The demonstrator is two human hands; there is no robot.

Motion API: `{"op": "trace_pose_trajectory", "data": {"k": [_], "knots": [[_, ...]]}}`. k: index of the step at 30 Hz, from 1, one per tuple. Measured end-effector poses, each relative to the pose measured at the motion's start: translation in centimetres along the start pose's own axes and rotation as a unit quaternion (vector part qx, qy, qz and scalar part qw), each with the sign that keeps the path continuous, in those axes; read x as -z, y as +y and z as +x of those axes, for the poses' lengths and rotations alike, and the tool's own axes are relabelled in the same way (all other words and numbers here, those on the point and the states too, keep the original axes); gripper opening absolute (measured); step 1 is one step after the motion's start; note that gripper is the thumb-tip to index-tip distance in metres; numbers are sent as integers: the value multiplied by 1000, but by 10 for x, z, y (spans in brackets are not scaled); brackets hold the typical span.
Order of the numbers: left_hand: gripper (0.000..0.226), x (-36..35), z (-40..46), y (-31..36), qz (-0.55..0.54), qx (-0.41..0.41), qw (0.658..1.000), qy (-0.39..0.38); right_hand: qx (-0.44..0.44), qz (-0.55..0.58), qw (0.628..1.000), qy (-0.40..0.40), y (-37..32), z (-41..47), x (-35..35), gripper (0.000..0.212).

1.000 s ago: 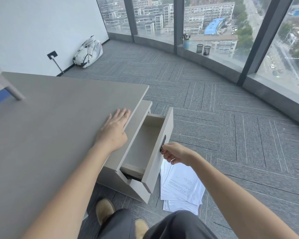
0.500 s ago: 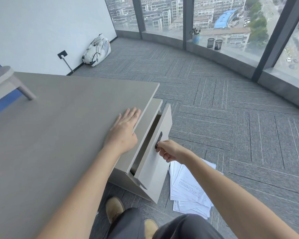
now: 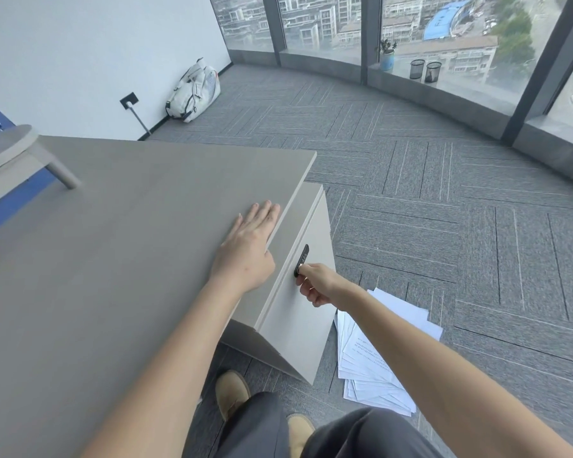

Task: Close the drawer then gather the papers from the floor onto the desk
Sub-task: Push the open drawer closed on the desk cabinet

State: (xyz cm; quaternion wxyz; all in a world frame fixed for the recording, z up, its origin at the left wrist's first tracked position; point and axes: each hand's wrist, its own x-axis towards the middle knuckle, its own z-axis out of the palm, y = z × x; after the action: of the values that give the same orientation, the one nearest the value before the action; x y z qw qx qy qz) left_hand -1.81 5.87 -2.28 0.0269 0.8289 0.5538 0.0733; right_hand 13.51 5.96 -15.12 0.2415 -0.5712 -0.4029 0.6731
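Observation:
The pale drawer point(image 3: 298, 312) under the grey desk point(image 3: 113, 259) sits flush with its cabinet, with no gap showing. My right hand point(image 3: 315, 285) has its fingers curled at the black handle point(image 3: 301, 260) on the drawer front. My left hand point(image 3: 248, 244) lies flat, fingers together, on the desk top near its right edge. A fanned stack of white printed papers point(image 3: 374, 355) lies on the carpet just right of the cabinet; my right forearm hides part of it.
A small grey stand point(image 3: 20, 157) rests on the desk's far left. A white bag point(image 3: 196, 90) leans on the wall. A potted plant point(image 3: 387, 56) and two black mesh cups point(image 3: 424, 70) stand on the window sill. My shoes point(image 3: 232, 391) are below the cabinet.
The drawer went from wide open to fully pushed in, driven by my right hand on its handle. My left hand stayed flat on the desk.

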Motion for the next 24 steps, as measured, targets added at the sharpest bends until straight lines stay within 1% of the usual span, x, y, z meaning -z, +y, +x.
{"op": "trace_pose_trajectory", "data": {"k": [10,13,16,19,21,22,24], "knots": [[85,1,0,4,15,3,1000,-3,0,10,1000,-21,-5,6,-3,25],[85,2,-1,4,17,3,1000,-2,8,-5,1000,-25,-5,5,-1,25],[86,2,-1,4,15,5,1000,-1,34,-40,998,-18,-5,6,-1,28],[86,2,-1,4,14,6,1000,-1,79,-129,989,3,-6,7,-1,32],[87,1,0,4,16,7,1000,-1,111,-216,970,30,-6,7,1,33],[87,1,0,4,16,8,1000,-1,131,-269,953,45,-5,7,2,32],[87,1,0,4,15,9,1000,-2,167,-389,903,78,-3,4,2,25]]}}
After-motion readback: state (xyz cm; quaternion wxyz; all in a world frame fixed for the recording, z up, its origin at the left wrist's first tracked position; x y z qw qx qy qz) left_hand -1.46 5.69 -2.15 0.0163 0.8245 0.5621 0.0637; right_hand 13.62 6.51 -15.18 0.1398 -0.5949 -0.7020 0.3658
